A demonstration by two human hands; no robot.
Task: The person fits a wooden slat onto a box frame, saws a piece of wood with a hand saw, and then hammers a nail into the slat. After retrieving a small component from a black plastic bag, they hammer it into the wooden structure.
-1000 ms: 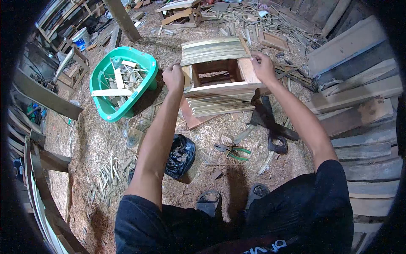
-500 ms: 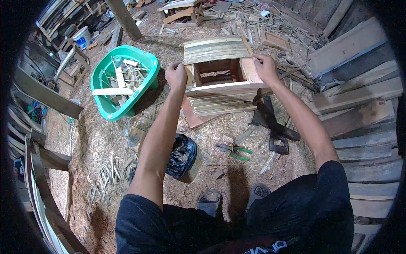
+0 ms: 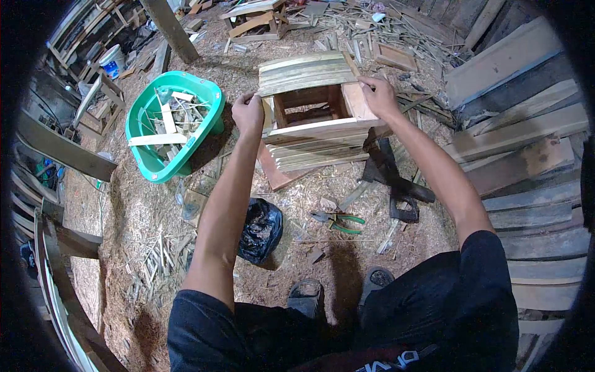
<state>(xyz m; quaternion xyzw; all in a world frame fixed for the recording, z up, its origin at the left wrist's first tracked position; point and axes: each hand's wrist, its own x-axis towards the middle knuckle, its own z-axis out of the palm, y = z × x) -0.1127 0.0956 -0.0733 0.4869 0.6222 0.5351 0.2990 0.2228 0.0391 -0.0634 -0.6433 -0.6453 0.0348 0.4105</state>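
A slatted wooden box [image 3: 322,135] with a rectangular opening in its top stands on the sawdust-covered floor in front of me. Its curved upper section and near side are built of pale thin strips. My left hand [image 3: 248,114] is closed at the box's left end, fingers curled at the edge. At the opposite end, my right hand [image 3: 379,99] pinches the upper right corner. Under the box's near left corner lies a flat reddish board [image 3: 282,177]. A handsaw [image 3: 404,209] rests to the right, its blade partly behind the box. Pliers with green handles [image 3: 338,221] lie nearer my feet.
A green plastic tub [image 3: 215,105] holding wood scraps stands left. Below it sits a black plastic bag [image 3: 260,230]. Stacked planks [image 3: 527,161] line the right side. A wooden post [image 3: 170,28] rises at back left, and a small wooden frame [image 3: 393,56] lies behind the box.
The whole view has shifted slightly, so the box, hands and tub appear a little farther left. Both hands keep their hold at the same ends of the box.
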